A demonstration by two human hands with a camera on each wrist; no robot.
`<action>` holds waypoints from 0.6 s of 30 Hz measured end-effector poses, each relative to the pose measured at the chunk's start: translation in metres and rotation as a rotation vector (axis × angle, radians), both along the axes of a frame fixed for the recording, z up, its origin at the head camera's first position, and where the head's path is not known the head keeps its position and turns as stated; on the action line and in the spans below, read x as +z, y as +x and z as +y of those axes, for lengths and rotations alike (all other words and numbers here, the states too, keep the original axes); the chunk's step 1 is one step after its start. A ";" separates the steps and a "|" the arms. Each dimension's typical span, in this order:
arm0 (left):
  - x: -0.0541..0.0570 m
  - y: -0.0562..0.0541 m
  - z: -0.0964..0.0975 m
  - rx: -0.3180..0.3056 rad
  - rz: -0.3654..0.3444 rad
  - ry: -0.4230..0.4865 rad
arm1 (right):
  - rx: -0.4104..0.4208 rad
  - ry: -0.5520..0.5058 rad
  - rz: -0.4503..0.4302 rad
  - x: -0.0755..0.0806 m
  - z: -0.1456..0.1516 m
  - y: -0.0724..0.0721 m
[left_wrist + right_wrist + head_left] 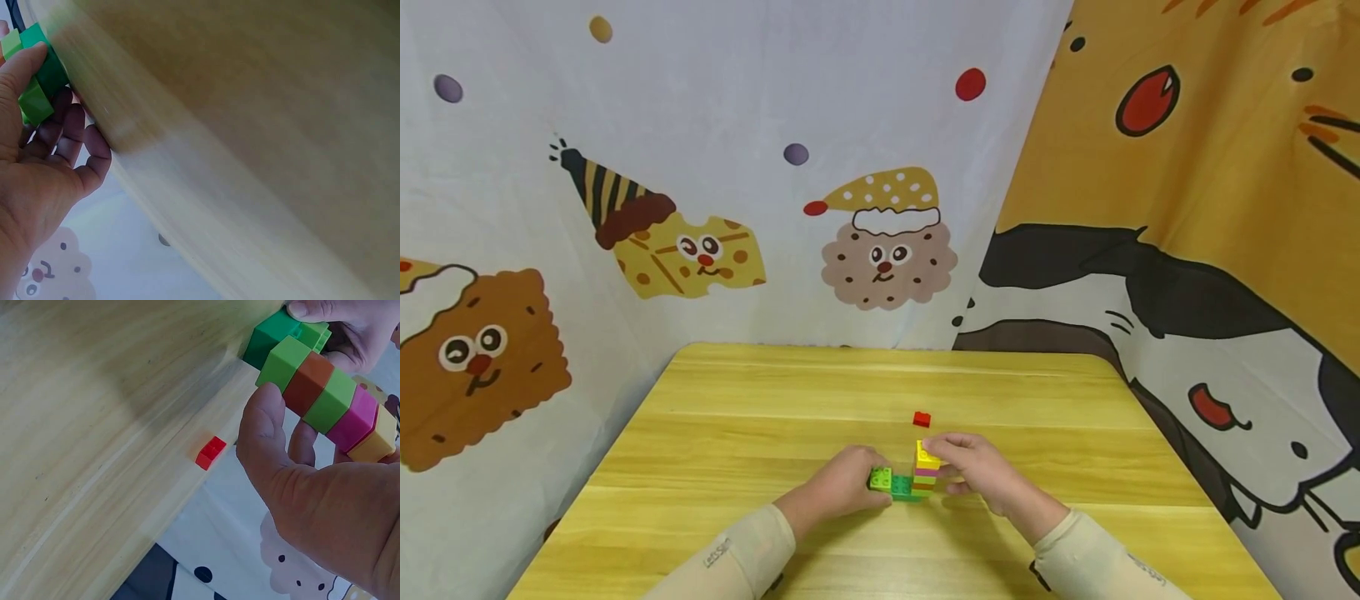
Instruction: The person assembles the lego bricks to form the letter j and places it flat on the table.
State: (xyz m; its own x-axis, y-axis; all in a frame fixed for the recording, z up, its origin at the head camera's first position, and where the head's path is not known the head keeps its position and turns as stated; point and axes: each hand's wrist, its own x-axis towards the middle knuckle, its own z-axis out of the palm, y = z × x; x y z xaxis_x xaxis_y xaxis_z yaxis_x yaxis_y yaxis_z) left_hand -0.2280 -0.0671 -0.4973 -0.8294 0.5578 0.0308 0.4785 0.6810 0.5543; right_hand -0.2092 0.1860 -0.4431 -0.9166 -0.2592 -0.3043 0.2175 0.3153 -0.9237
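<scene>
A structure of toy building bricks stands on the wooden table, with a dark green base brick (902, 488) low down. My left hand (844, 483) holds its left end, thumb and fingers about the base and a light green brick (881, 478). At the right end rises a tower of light green, brown-orange (308, 381), light green and pink (353, 419) bricks, topped by a yellow brick (927, 456). My right hand (981, 471) curls round this tower, a finger on the yellow brick and the thumb beside the lower bricks. Its far fingertips are partly hidden.
A loose red brick (922, 419) lies on the table (760, 392) just beyond the tower. Behind the table's far edge hangs a cloth (722, 100) printed with cartoon figures.
</scene>
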 end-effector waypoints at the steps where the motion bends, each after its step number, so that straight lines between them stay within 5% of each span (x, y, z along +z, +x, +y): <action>1: 0.000 0.000 0.000 -0.003 0.001 0.002 | -0.001 0.000 0.000 0.000 0.000 0.000; 18: 0.000 0.000 -0.001 -0.014 -0.003 0.017 | 0.028 0.029 0.090 0.002 -0.004 0.000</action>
State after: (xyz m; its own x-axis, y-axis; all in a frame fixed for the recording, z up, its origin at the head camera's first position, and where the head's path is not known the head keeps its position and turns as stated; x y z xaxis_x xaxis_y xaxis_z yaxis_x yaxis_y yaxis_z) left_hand -0.2283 -0.0678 -0.4971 -0.8215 0.5690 0.0375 0.4863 0.6647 0.5672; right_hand -0.2087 0.1818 -0.4409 -0.9330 -0.2779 -0.2287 0.1246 0.3466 -0.9297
